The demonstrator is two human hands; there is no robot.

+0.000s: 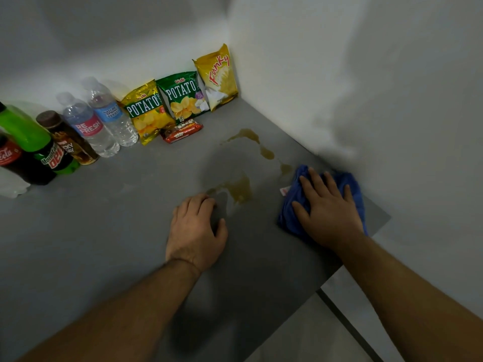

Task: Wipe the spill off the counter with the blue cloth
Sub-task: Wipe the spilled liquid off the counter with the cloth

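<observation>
Grey counter [104, 231] bears spill [240, 190]; right hand [329, 212], grip wide, presses blue cloth [286, 212] lying lengthways near-to-far; left hand [196, 231] rests loose, empty.

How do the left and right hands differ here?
The left hand rests on the bare counter, fingers loosely curled, holding nothing; the right hand presses the blue cloth with fingers spread. The left hand sits beside the near spill patch; the right hand is by the counter's right edge. Both are palm down.
</observation>
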